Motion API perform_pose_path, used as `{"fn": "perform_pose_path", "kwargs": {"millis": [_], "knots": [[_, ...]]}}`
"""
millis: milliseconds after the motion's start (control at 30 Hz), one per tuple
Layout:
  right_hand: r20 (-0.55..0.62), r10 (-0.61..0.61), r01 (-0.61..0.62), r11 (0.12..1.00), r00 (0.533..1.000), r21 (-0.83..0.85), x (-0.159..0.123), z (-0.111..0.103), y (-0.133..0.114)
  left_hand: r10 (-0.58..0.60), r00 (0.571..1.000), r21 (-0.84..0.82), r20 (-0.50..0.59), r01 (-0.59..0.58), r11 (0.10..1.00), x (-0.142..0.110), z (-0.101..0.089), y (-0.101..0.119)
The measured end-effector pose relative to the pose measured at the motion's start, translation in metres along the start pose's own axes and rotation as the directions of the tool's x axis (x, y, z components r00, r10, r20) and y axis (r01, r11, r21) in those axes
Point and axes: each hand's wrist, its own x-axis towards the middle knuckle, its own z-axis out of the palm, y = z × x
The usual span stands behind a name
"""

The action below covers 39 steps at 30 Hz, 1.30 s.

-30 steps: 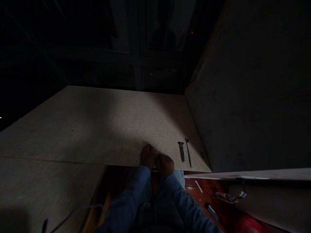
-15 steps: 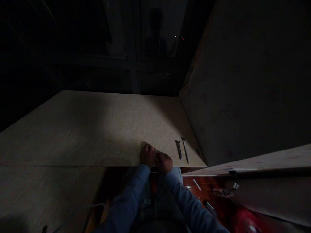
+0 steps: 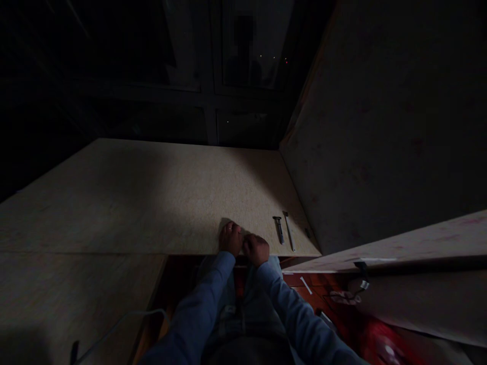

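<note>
My left hand (image 3: 230, 238) rests on the pale tabletop (image 3: 190, 203) near its front edge, fingers curled down and a ring showing on one. Close beside it, my right hand (image 3: 256, 250) is closed too, its knuckles turned toward the left hand. Whatever either hand may hold is hidden under the fingers. To the right of my hands lies a razor (image 3: 280, 230) with a dark head. Alongside it is a toothbrush (image 3: 290, 233) with a light handle. Both lie apart from my hands.
A patterned wall (image 3: 373, 142) bounds the tabletop on the right, and a dark window (image 3: 251, 56) stands behind. A small dark object (image 3: 308, 233) lies by the wall. A cable (image 3: 125, 317) crosses the lower left surface. On the reddish floor are a white strip (image 3: 306, 285) and a red bag (image 3: 388, 344).
The view has shifted slightly, moving the razor, toothbrush and wall a little left in the picture. My hands stay together at the table edge with fingers still curled.
</note>
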Motion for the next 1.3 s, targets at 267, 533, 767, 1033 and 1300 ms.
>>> {"fn": "perform_pose_path", "kwargs": {"millis": [267,533,767,1033,1300], "knots": [[0.002,0.018,-0.018,1.0,1.0,0.003,0.0,-0.0002,-0.0014,-0.002,1.0,-0.003,-0.006,0.002,1.0,-0.0008,0.0002,-0.0003],[0.012,0.029,-0.029,1.0,1.0,0.002,0.0002,-0.0031,-0.0021,0.004,1.0,-0.003,-0.009,-0.004,1.0,-0.0015,0.003,-0.0011],[0.017,0.027,-0.027,1.0,1.0,0.003,0.0006,-0.0041,-0.0019,0.008,1.0,-0.013,-0.03,-0.008,1.0,-0.0013,0.0053,-0.0023],[0.023,0.017,-0.018,1.0,1.0,0.014,0.0011,-0.0041,-0.002,0.012,0.999,-0.034,-0.052,-0.014,0.999,-0.0016,0.0069,-0.0052],[0.03,0.026,-0.027,0.999,0.999,0.025,0.0006,-0.0038,-0.0012,0.021,0.997,-0.06,-0.074,-0.026,0.998,-0.0022,0.0088,-0.0073]]}}
